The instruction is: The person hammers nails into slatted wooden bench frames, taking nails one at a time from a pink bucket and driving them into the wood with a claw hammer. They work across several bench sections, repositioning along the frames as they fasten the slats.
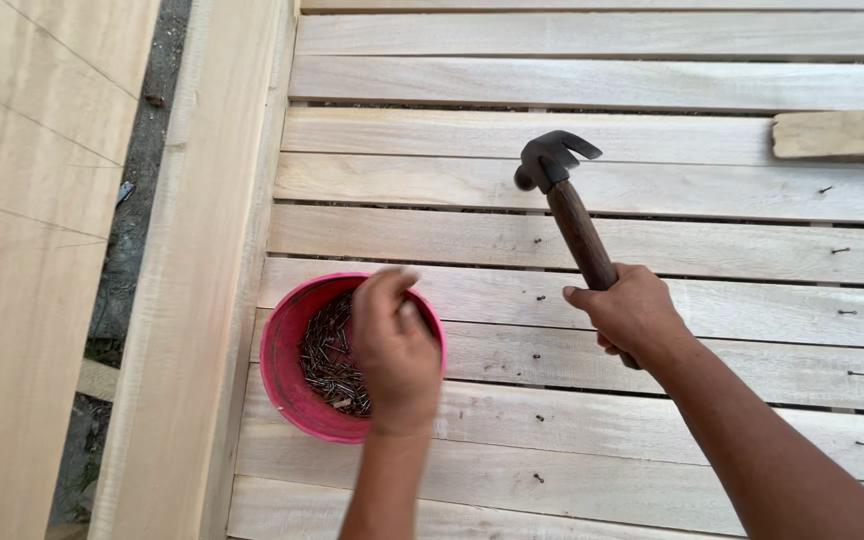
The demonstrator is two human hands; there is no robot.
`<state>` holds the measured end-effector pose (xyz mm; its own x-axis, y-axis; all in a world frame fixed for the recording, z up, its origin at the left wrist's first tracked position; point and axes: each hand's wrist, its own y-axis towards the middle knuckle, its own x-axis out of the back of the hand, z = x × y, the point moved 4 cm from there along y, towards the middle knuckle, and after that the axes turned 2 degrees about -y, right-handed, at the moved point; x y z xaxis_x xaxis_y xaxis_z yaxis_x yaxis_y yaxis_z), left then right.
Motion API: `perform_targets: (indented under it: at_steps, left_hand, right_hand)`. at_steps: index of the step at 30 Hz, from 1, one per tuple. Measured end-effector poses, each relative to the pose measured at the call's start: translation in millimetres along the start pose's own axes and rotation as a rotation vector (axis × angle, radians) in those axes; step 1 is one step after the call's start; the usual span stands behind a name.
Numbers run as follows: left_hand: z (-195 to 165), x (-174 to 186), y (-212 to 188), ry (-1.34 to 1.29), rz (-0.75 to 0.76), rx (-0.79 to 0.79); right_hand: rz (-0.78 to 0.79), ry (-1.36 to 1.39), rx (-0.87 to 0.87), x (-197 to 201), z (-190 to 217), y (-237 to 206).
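The claw hammer [555, 166] looks head-heavy and rigid, best gripped low on its dark wooden handle, which is just where the right hand [628, 312] is clamped around it, the head raised over the pale wooden slats [512, 190]. The left hand [393, 348] hovers over the pink bowl [287, 372] of small nails [330, 362], fingers bunched together, though I cannot tell if they pinch one. Nails would be light, stiff and easily dropped, and several already stand driven along the slats.
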<state>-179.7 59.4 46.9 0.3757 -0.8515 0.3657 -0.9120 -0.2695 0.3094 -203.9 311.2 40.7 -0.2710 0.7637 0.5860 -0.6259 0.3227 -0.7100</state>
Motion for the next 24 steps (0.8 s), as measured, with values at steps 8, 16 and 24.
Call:
perform_targets:
  at_steps: [8,16,24]
  left_hand:
    - [51.4,20.5,-27.8,0.641,0.434,0.308]
    - [31.1,20.2,-34.3,0.64,0.68,0.54]
    - [12.0,73.4,-101.1,0.624,0.634,0.702]
  right_hand:
    - [0.057,0.193,0.078,-50.7,-8.9,-43.6]
    - [0.119,0.091,0.094,-93.7,-24.0,-77.9]
    - [0.173,0.062,0.214,-131.1,-32.4,-99.1]
